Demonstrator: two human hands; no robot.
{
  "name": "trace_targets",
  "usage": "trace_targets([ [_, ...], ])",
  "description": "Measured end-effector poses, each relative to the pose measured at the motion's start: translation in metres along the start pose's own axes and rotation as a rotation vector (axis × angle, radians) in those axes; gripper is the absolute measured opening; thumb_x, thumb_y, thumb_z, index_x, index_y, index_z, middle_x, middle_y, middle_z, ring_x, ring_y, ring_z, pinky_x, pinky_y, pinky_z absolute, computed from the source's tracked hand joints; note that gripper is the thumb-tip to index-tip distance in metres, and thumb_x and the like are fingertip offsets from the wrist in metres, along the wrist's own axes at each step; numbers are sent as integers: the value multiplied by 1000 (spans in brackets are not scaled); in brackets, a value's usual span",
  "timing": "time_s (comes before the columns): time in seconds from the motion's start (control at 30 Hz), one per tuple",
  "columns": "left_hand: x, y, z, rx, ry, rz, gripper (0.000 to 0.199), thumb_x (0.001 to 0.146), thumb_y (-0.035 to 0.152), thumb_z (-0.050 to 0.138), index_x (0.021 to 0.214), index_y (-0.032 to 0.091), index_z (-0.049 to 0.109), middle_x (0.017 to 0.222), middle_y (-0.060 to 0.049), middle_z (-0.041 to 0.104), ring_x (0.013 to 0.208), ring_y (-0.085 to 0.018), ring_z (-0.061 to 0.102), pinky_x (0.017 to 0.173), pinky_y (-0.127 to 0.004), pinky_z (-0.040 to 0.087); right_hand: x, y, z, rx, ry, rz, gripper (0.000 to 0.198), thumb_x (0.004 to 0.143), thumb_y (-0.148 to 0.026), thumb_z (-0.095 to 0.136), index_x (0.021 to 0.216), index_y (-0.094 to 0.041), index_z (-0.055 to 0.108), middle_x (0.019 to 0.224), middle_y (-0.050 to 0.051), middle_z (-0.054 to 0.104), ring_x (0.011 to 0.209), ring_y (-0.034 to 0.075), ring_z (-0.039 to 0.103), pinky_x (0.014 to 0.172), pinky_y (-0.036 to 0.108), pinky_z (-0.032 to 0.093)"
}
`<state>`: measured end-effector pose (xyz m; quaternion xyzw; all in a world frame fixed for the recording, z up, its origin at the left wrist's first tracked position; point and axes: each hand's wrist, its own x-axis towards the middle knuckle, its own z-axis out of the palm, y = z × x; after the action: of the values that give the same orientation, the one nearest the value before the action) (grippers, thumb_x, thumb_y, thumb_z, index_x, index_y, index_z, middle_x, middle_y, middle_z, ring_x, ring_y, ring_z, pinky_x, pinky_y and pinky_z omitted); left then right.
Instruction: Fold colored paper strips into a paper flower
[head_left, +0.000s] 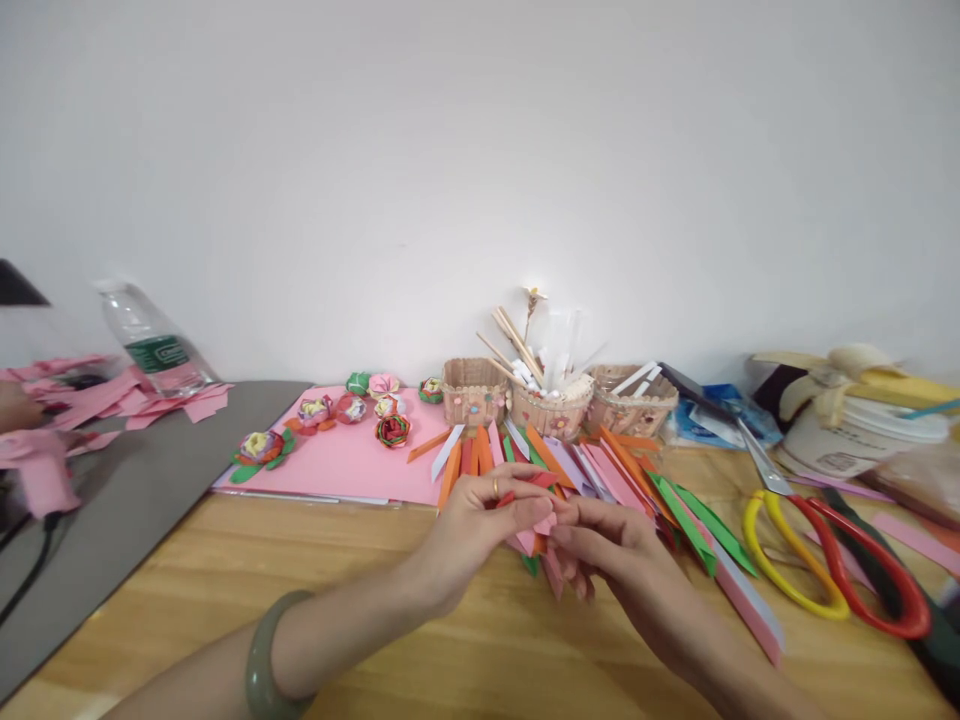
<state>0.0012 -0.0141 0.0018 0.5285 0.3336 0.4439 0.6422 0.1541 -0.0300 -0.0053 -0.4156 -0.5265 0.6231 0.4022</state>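
Note:
My left hand (480, 515) and my right hand (619, 545) meet above the wooden table, fingertips almost touching. Both are closed in a pinch on a small folded pink paper piece (548, 521); its exact shape is partly covered by the fingers. A red paper part shows just behind the left thumb, and I cannot tell whether it belongs to the same piece. Beneath and behind the hands lie folded paper strips (615, 475) in orange, pink, green and white. Several finished paper flowers (393, 431) rest on a pink sheet (337, 468) to the left.
Three small woven baskets (474, 392) hold sticks and white rolls. At right are scissors (795, 555) with yellow and red handles, a white tub (862, 440) and a banana peel. Leftward, a grey mat (180, 470) carries a bottle (154, 345), pink paper and a corded pink tool (45, 470).

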Motion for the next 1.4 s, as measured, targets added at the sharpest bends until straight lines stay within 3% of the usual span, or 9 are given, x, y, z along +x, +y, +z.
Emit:
trace_targets([
  [0.2,2,-3,-1,-100,49,-35,11,71,27,64,71,19,72,81,-5,63,109,-19,45,80,-23,38,-1,3,0,-57,40,21,24,70,-34,61,57,-15,55,47,-2,53,40,7,42,40,18,33],
  [0.4,2,-4,1,-182,79,-63,15,68,30,67,68,15,70,77,-2,56,70,-11,50,58,-20,38,0,5,2,-20,36,20,25,69,-33,61,54,-16,53,46,-3,52,38,6,41,38,18,31],
  [0.67,2,-6,1,-222,114,-12,12,68,28,68,65,16,70,84,-5,58,98,-18,49,66,-20,41,-1,6,5,15,50,8,24,70,-31,59,54,-15,51,45,-4,51,35,5,40,36,17,28],
  [0.87,3,-9,1,-302,119,-66,13,65,29,71,66,16,70,94,-3,57,82,-12,53,59,-18,41,0,7,4,-3,20,34,19,71,-29,56,58,-16,52,46,-4,51,36,5,37,36,18,24],
  [0.97,5,-8,-2,-404,69,-124,17,68,33,69,72,17,69,80,-1,61,67,-8,54,58,-18,42,-6,4,-1,-195,100,-122,23,76,-27,51,55,-18,49,45,-3,49,40,8,38,39,20,26],
  [1.1,5,-2,-6,-453,4,-169,23,71,36,65,80,15,69,77,-5,66,73,-12,58,66,-21,45,-14,-1,-10,-651,310,-678,3,76,-23,58,78,-21,59,70,2,57,65,16,52,58,26,41],
  [1.17,5,0,-5,-407,-7,-234,27,72,38,63,86,15,69,77,-5,66,69,-11,58,61,-19,44,-15,-3,-12,-871,271,-871,34,71,-24,66,103,-25,57,92,6,57,86,21,52,73,32,43],
  [1.27,3,0,-3,-313,2,-300,29,70,40,64,82,13,67,67,-2,63,58,-9,55,51,-17,39,-12,-1,-12,-1031,120,-888,64,68,-34,70,126,-28,43,111,9,50,101,26,47,83,37,41],
  [1.4,2,-2,-1,-176,72,-397,36,66,48,64,79,14,62,67,-1,61,57,-11,56,50,-19,39,-6,4,-8,-953,52,-813,53,73,-28,67,122,-32,46,108,7,52,100,23,50,81,34,44],
])
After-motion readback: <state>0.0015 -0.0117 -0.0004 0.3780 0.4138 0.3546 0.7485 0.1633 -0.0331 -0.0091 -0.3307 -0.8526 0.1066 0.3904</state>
